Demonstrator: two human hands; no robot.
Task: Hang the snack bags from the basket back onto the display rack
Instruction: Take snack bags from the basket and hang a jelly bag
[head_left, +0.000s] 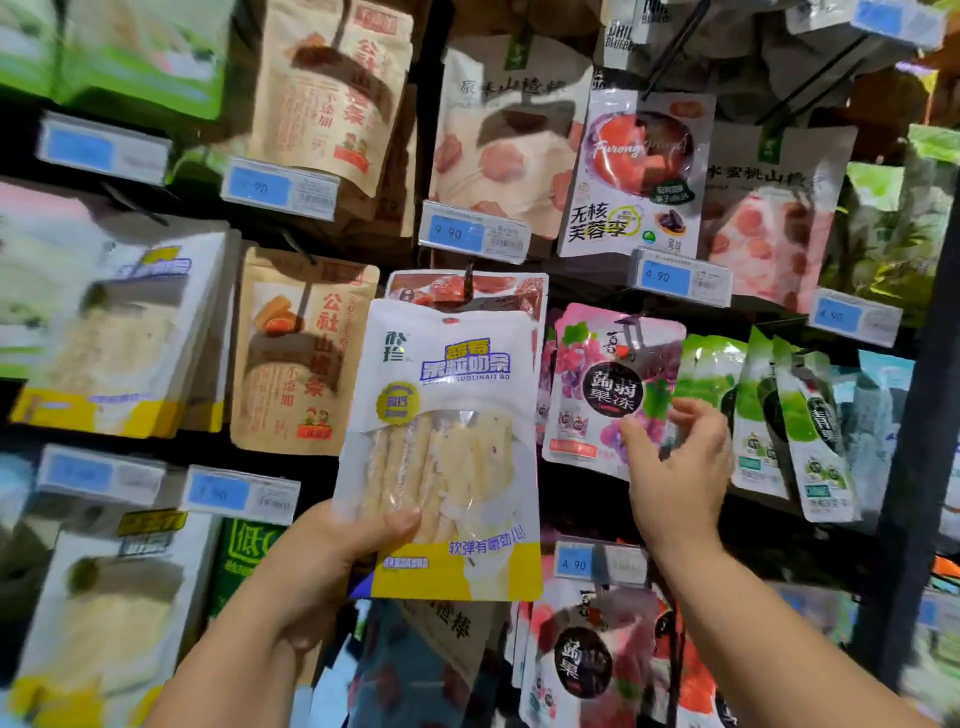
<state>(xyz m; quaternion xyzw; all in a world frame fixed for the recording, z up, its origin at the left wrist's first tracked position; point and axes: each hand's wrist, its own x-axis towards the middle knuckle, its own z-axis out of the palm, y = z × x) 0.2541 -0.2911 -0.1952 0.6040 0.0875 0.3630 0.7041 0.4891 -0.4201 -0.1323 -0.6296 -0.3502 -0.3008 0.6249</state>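
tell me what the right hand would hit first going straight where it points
The pink bag: the right hand points up-left at its lower right edge and may be touching it; depth is unclear.

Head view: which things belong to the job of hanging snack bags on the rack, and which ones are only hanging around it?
Job:
- white and yellow snack bag
- left hand, gripping its lower part
- right hand, at the pink jelly bag
- dark hook above the held bag

Only there:
- brown paper bags
- blue price tags
- green bags
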